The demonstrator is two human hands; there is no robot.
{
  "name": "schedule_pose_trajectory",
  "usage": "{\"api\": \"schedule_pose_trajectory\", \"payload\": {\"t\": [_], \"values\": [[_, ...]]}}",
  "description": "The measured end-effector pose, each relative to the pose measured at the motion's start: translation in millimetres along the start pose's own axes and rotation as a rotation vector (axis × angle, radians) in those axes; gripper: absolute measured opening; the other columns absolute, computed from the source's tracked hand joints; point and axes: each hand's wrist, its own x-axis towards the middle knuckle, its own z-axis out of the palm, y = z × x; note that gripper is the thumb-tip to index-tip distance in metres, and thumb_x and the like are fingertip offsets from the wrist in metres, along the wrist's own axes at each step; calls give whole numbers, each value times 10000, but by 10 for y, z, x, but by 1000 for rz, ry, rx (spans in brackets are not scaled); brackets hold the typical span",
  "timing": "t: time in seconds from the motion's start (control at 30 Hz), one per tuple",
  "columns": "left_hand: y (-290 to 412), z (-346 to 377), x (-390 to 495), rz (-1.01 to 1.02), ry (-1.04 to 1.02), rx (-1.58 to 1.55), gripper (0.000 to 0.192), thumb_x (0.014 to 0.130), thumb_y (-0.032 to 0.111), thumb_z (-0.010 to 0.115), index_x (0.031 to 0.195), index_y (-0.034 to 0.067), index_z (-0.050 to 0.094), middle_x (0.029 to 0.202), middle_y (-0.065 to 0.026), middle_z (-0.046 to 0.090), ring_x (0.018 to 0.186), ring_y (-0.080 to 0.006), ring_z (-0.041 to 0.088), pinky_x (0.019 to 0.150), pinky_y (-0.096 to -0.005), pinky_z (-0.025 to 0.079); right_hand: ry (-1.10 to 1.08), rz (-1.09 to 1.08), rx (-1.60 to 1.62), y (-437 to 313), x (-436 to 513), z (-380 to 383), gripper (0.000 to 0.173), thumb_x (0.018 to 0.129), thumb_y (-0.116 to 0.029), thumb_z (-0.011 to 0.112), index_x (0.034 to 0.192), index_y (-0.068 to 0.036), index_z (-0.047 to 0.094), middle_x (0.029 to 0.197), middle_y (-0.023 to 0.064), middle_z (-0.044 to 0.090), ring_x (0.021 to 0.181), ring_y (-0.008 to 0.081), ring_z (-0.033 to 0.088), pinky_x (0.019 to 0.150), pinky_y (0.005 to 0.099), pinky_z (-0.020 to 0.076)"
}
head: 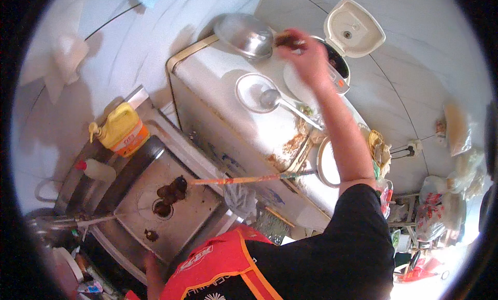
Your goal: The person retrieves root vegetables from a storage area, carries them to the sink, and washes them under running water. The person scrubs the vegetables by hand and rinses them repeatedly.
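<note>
My right hand (305,56) is raised over the white worktop, between a shiny metal bowl (247,35) and a rice cooker (338,64) with its lid up. Its fingers are around a small dark brown item (288,41), blurred by motion. My left hand (152,267) is low at the sink's near edge, blurred and partly hidden; its grip does not show. In the metal sink (186,222), dark brown lumps (173,189) lie by the drain, and a smaller lump (151,234) lies nearer me. A thin stream of water runs from the faucet (58,221).
A ladle (272,99) rests on a white plate (249,86). A long thin stick (241,179) spans from the sink to the worktop. A yellow jug (126,128) and a white bottle (99,169) stand behind the sink. Plastic bags (432,206) are at right.
</note>
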Motion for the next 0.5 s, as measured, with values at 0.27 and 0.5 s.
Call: {"api": "schedule_pose_trajectory", "payload": {"t": [0.27,0.5], "values": [[-44,77,-643,496,-45,1431,383,872,315,425,1164,73,480,981,-155,559,888,-294,535,783,-371,424,-415,183,-1606,2500,653,-1502,264,767,-281,503,920,-100,619,840,109,624,796,305,589,698,388,466],[-458,-22,-325,208,305,1011,293,816,227,446,1029,69,570,1034,-105,585,888,-267,580,716,-385,474,99,-47,-755,1889,952,-889,462,814,-333,536,1231,-148,460,1254,124,453,1151,265,437,950,369,340]]}}
